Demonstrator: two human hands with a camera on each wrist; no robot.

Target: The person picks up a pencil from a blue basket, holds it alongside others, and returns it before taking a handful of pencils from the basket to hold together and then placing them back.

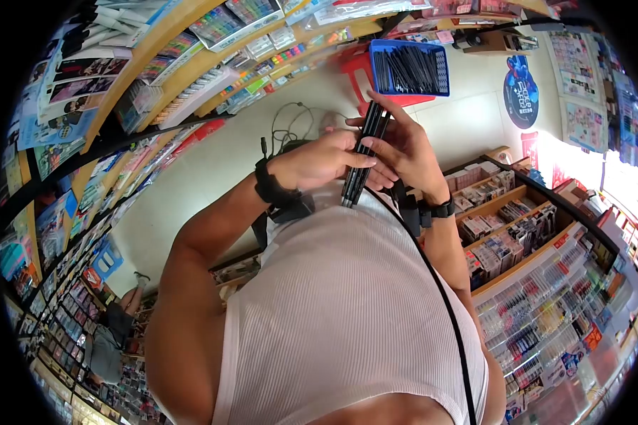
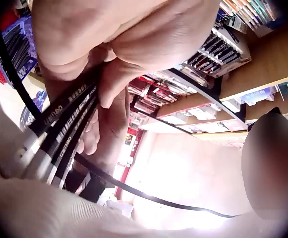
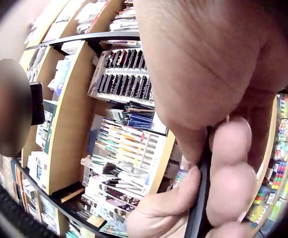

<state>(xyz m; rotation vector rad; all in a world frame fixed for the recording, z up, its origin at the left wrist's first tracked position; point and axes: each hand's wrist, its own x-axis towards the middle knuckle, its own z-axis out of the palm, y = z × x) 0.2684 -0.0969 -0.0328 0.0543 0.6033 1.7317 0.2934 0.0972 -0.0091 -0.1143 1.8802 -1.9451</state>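
A small bundle of slim black pens (image 1: 365, 152) slants in front of the chest. My left hand (image 1: 317, 161) grips it from the left, fingers laid across the barrels. From the right, my right hand (image 1: 407, 150) holds the same bundle, its thumb pressed on the barrels and its index finger stretched up beside the upper end. White lettering and a barcode show on the pens (image 2: 67, 126) in the left wrist view, below the left hand (image 2: 119, 39). In the right wrist view, curled fingers (image 3: 230, 173) close against one dark barrel (image 3: 199, 198).
A blue basket (image 1: 411, 92) full of similar black sticks stands on a red stool (image 1: 358, 71) ahead. Stationery shelves (image 1: 149, 92) line the left, and a wooden display rack (image 1: 503, 227) stands at the right. Another person (image 1: 110, 347) is at the lower left. A black cable (image 1: 439, 283) crosses my shirt.
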